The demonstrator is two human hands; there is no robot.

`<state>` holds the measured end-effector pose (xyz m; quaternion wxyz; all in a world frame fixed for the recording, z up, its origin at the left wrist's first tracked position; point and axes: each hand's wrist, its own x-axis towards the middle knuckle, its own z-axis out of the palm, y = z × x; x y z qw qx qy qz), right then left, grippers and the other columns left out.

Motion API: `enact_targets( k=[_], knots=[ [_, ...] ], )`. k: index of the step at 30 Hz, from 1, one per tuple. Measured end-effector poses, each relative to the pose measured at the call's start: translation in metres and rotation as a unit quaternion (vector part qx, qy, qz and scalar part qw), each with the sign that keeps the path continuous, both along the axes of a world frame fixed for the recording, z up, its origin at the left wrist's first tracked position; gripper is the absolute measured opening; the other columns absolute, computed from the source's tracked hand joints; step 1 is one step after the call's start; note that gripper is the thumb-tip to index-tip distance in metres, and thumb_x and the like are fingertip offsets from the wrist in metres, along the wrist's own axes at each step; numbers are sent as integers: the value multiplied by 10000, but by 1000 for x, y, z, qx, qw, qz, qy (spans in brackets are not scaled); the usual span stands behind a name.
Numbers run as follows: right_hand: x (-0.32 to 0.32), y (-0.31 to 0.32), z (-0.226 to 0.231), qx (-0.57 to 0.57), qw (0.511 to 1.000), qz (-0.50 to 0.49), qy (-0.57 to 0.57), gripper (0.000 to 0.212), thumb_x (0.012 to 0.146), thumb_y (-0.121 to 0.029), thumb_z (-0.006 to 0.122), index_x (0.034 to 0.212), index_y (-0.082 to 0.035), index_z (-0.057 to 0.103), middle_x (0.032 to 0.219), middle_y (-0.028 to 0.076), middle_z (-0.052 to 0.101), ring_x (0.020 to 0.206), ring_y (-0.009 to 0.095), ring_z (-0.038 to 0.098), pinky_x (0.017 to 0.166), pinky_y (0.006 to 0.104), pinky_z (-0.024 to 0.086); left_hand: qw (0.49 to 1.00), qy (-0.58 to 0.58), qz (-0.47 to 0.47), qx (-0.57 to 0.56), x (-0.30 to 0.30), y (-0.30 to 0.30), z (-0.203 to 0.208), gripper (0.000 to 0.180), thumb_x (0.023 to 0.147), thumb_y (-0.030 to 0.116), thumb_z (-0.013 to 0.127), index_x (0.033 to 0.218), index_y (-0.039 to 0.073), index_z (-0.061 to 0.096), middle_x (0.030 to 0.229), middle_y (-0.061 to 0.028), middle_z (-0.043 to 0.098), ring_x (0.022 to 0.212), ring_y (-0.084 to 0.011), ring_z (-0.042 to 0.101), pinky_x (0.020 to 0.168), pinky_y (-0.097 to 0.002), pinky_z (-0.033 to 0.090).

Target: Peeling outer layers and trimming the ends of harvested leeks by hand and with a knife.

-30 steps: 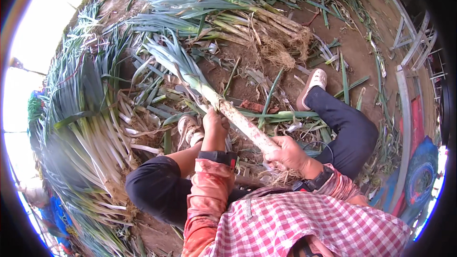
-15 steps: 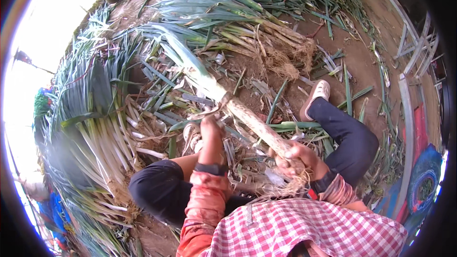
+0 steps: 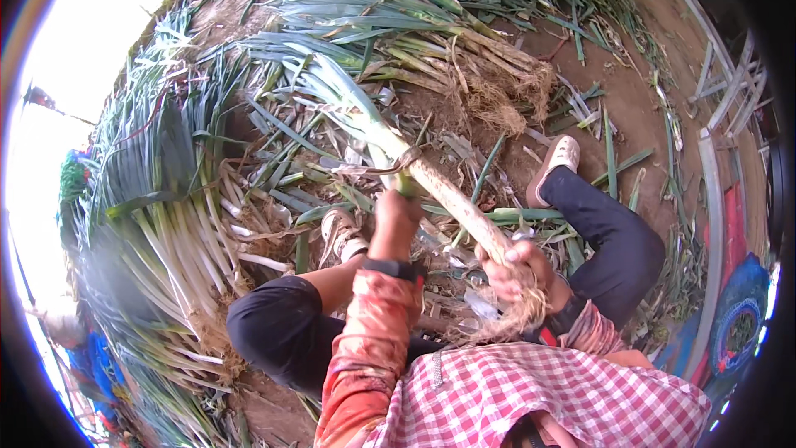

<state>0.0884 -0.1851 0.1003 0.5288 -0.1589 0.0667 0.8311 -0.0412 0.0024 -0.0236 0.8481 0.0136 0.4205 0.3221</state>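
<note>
A long, thick green onion (image 3: pixel 452 197) slants across my lap, green tops pointing away to the upper left. Near its roots, my right hand (image 3: pixel 518 272) is closed around the pale stalk, and brown root hairs (image 3: pixel 518 309) hang below the fingers. My left hand (image 3: pixel 398 216), slightly blurred, is closed beside the middle of the stalk. A green leaf piece (image 3: pixel 404 184) stands out of its grip, next to a brown dry skin strip (image 3: pixel 390 169) wrapped at the stalk. Where that leaf joins the onion cannot be made out.
A tall heap of green onions (image 3: pixel 178 241) with white stalks lies on the left. More unpeeled onions (image 3: pixel 489 62) with brown roots lie ahead. Peeled leaves and skins litter the soil between my shoes (image 3: pixel 557 168). A metal frame (image 3: pixel 711 199) stands at right.
My left hand has moved right and slightly up the picture, toward the stalk, and a green leaf piece now shows in it. The stalk has shifted slightly right; my right hand keeps its hold.
</note>
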Motion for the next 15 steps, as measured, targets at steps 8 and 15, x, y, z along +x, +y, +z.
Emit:
enact_targets(
  k=[8, 15],
  knots=[
    [40, 28, -4, -8, 991, -49, -128, 379, 714, -168, 450, 1029, 39, 417, 651, 65, 474, 446, 122, 465, 382, 244, 414, 692, 126, -595, 389, 6, -149, 17, 328, 747, 272, 539, 920, -7, 542, 844, -129, 576, 788, -228, 543, 683, -338, 414],
    [7, -7, 12, 41, 998, 34, -18, 394, 701, -141, 460, 1048, 35, 401, 645, 63, 455, 451, 123, 470, 383, 252, 426, 974, 134, -88, 161, -18, -4, 46, 509, 821, 396, 425, 1138, 1, 382, 1029, -143, 477, 934, -274, 480, 776, -368, 409]
  ],
)
